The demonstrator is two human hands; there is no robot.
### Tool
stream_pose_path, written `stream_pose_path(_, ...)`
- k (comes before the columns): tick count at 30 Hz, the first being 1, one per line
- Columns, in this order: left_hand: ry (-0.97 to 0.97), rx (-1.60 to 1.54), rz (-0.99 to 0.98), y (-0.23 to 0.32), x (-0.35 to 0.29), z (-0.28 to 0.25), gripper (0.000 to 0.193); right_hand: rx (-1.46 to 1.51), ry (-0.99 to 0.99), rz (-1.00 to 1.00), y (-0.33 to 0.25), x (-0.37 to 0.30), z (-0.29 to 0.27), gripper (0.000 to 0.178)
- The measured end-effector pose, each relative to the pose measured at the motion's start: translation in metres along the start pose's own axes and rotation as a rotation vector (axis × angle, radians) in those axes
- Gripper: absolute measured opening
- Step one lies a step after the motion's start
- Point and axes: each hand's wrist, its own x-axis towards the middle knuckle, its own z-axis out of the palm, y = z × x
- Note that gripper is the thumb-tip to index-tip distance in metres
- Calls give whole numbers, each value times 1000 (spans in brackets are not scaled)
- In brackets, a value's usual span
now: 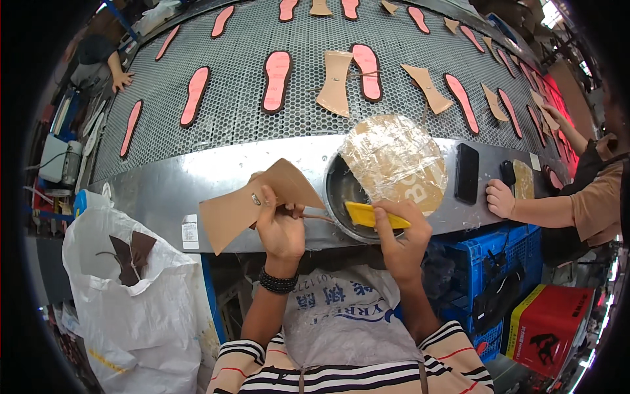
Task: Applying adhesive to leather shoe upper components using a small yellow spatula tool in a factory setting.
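Observation:
My left hand (281,230) grips a tan leather shoe-upper piece (226,213), wide at both ends, with a small metal fitting near its middle. Its thumb presses on the top face. A thin brown strap runs from it toward a round dark pan (335,190). Between the thumb and fingers of my right hand (407,246) is a flat yellow tool (377,215), held over the pan's near side; whether its working end is a brush or a blade cannot be made out. A round cardboard cover (394,154) wrapped in clear tape lies over much of the pan.
Beyond the metal ledge (262,148), a mesh conveyor (236,118) carries pink insoles (277,82) and tan upper pieces (336,82). A phone (466,174) lies right of the pan. A white sack (131,315) stands at left, blue crates (472,262) at right. Another person's hand (501,199) rests nearby.

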Motion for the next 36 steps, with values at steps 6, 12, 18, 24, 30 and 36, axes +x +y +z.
stream_pose_path(6, -76, 70, 109, 1, -1, -4, 34, 51, 91, 35, 0, -13, 21, 6)
stream_pose_path(12, -18, 54, 74, 48, 29, 17, 29, 8, 112, -45, -13, -6, 12, 6)
stream_pose_path(18, -390, 751, -299, 81, 166, 20, 40, -13, 250, 45, 1, -18, -15, 6)
stream_pose_path(24, -529, 1118, -297, 95, 261, 43, 49, -93, 307, 124, -3, -23, -35, 3)
stream_pose_path(30, -616, 907, -236, 57, 407, 105, 36, -52, 259, 87, -8, -9, -33, 3)
stream_pose_path(36, -225, 834, 151, 47, 387, 107, 35, -39, 296, 101, -7, -1, -39, 4)
